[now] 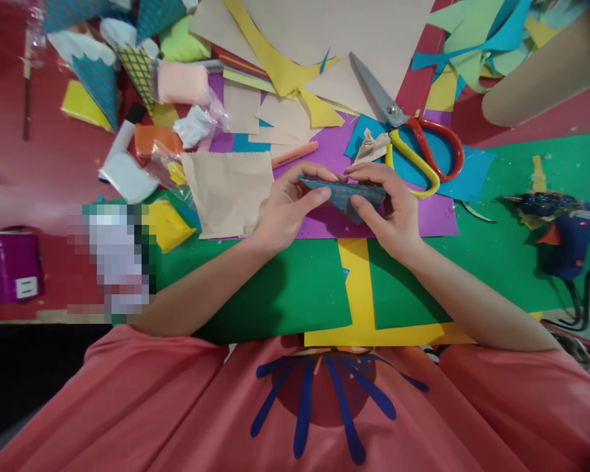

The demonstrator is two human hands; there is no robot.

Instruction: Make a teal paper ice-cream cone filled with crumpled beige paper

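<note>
A small teal paper piece with a red-brown grid pattern is held up between both hands, over purple paper. My left hand grips its left end, thumb in front and fingers behind. The right end is pinched the same way by my right hand. Just left of my left hand lies a beige paper piece. An orange marker rests behind my left hand. Large scissors with red and yellow handles lie open behind my right hand.
A blue hot glue gun with a cable sits at the right on green paper. Patterned paper cones and clay packs crowd the back left. A cardboard tube and paper scraps are at the back right.
</note>
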